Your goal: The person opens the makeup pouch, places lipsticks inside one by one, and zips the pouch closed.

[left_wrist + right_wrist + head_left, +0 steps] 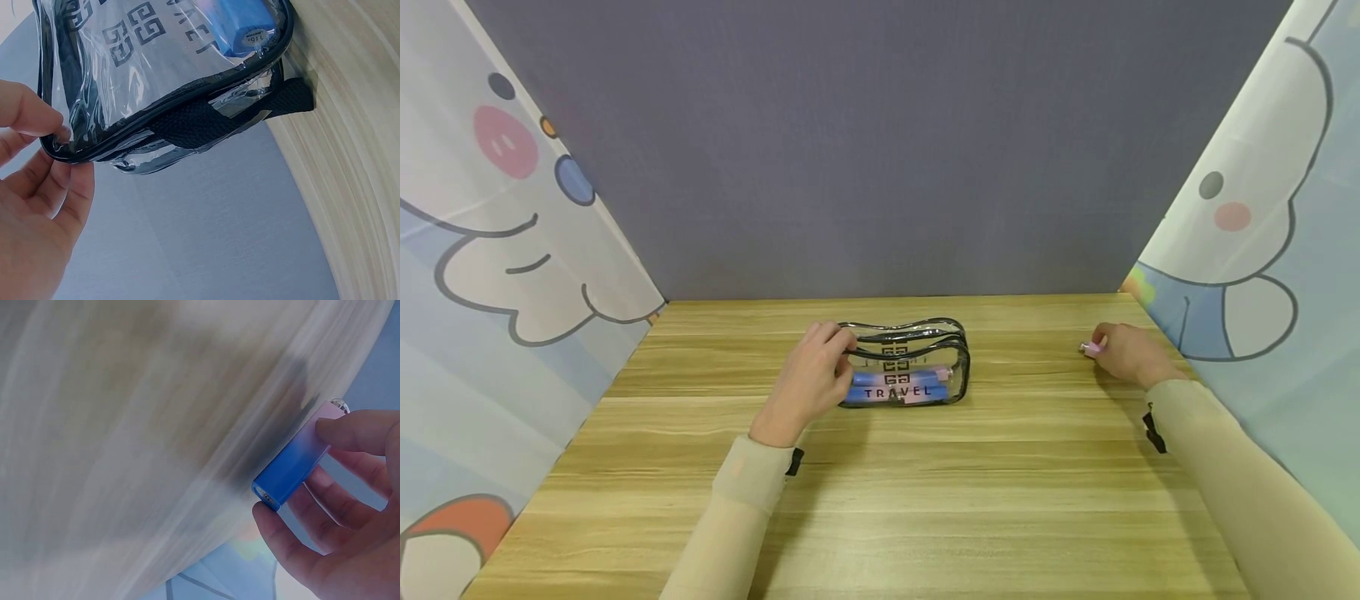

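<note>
A clear pouch [917, 362] with black piping and the word TRAVEL stands on the wooden table. Inside it lie several blue-and-pink lipstick tubes [898, 393]; the blue end of one tube [247, 34] shows a small round label. My left hand [812, 371] pinches the pouch's upper left corner between thumb and fingers, as the left wrist view shows up close. Far to the right, my right hand [1126, 354] holds another lipstick tube [297, 456], blue fading to pink with a silvery end. Thumb and fingers grip its sides, close above the table.
The wooden table [1000, 492] extends to a grey panel [887, 150] at the back. Cartoon-printed curtains hang along the left [512, 250] and right [1240, 208] sides, the right one near my right forearm. A black strap [194, 122] runs along the pouch's side.
</note>
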The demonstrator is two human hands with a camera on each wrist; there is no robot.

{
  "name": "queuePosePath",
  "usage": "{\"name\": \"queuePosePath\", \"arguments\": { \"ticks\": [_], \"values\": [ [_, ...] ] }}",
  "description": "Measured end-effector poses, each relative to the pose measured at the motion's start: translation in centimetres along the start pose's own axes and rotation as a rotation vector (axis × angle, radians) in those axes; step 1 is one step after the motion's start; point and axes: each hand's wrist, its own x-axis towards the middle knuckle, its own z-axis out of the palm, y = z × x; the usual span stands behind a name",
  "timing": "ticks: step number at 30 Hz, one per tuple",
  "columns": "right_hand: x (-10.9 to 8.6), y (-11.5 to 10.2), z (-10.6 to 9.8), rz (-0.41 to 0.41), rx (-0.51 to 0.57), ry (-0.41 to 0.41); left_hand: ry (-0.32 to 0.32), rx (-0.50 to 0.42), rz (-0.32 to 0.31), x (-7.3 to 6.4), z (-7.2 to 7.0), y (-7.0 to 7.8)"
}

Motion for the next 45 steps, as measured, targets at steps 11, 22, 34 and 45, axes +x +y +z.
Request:
{"name": "queuePosePath", "arguments": {
  "ticks": [11,22,34,45],
  "values": [
    [-0.2,-1.7,-0.1,-0.058,0.026,0.041,0.009,-0.010,0.010,0.0,0.0,-0.1],
    [-0.3,-3.6,-0.1,-0.124,0.041,0.044,0.011,-0.013,0.017,0.0,-0.1,-0.3],
    [-1.0,-7.2,-0.7,-0.209,0.032,0.102,0.014,-0.011,0.020,0.0,-0.1,-0.1],
    [-2.0,-10.6,-1.3,-0.271,0.019,0.172,0.021,-0.007,0.024,0.0,-0.1,0.0]
  ]
}}
